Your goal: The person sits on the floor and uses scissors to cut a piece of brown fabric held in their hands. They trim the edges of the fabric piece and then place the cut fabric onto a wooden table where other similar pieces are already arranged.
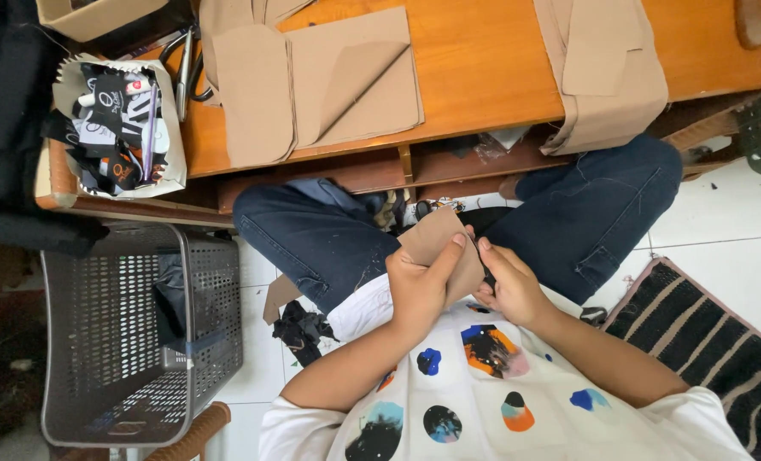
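The tan fabric piece [436, 242] is being pinched between both hands above the lap, its long axis slanting up toward the desk [483, 77]. The left hand [419, 290] is gripping its lower edge; the right hand [509, 286] is closing on its side, where something dark shows. Judged risk: a loosening pinch is letting the piece slide to the floor.

Grey basket [141, 341], scissors [182, 72], striped mat [705, 333]

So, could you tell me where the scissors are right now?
In the head view, the scissors lie at upper left on the wooden table, between the scrap-filled box and tan fabric pieces.
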